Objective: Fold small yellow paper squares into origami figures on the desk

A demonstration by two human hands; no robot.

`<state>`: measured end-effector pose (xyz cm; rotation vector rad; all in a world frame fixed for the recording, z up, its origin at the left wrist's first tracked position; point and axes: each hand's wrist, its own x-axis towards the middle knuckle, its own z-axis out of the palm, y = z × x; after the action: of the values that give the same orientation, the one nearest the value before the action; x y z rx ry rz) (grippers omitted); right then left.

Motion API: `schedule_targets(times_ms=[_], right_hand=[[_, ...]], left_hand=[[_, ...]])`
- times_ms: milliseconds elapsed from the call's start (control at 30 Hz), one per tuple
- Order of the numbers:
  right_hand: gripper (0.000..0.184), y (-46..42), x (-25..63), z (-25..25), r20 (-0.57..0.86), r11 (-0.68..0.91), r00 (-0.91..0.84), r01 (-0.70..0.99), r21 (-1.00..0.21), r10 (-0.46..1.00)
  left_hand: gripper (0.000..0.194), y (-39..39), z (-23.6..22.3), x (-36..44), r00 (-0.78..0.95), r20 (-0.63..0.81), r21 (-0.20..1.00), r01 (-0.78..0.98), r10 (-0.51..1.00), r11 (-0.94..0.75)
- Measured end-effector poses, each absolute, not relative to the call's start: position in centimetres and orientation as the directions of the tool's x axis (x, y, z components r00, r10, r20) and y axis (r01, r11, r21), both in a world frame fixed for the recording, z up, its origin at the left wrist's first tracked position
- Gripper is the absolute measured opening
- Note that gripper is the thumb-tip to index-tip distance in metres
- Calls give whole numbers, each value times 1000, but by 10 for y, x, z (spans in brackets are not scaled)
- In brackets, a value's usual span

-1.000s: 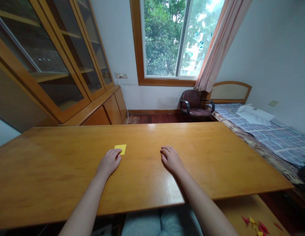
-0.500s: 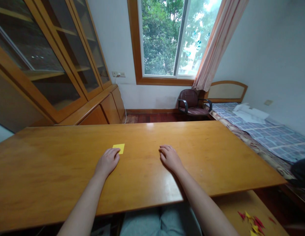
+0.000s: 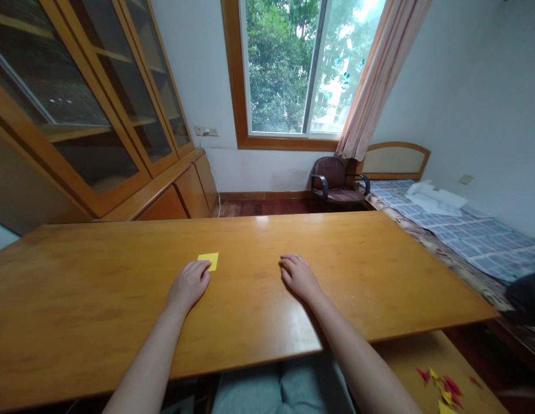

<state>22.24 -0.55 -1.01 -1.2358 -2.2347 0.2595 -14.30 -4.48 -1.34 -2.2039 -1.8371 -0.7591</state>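
A small square of yellow paper point(image 3: 212, 259) lies flat on the wooden table point(image 3: 250, 310). My left hand point(image 3: 190, 284) rests palm down at its near left corner, the fingertips covering part of it. The fingers are loosely bent and do not grip the sheet. To the right of the paper, across a stretch of tabletop, my right hand point(image 3: 298, 276) also lies palm down on the wood. Its fingers are relaxed and slightly curved, with nothing visible in them. The undersides of both hands are hidden.
Below the table's right front edge, a lower wooden surface point(image 3: 405, 368) bears several red and yellow folded paper pieces point(image 3: 449, 385). Beyond the table are a glass-fronted cabinet point(image 3: 140, 167), an office chair point(image 3: 336, 181) and a bed point(image 3: 461, 236).
Both hands and the yellow paper stay in place on the table. The camera has turned slightly to the right, so the room shifts a little leftward in view.
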Motion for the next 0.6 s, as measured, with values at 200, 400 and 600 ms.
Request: schedule_targets(times_ms=[200,400,600], right_hand=[[25,-7,222,-10,392,563,-417,711,-421,820],[26,-6,222,-10,384,556,-414,715,-424,825],[27,-6,222,-10,380,556,-417,717,-421,826]], left_hand=[[26,-44,-13,-143,103,487,198,954,867,-224],[26,-44,-12,-143,90,483,204,956,871,-212],[25,-43,-15,-145,83,484,215,954,871,-210]])
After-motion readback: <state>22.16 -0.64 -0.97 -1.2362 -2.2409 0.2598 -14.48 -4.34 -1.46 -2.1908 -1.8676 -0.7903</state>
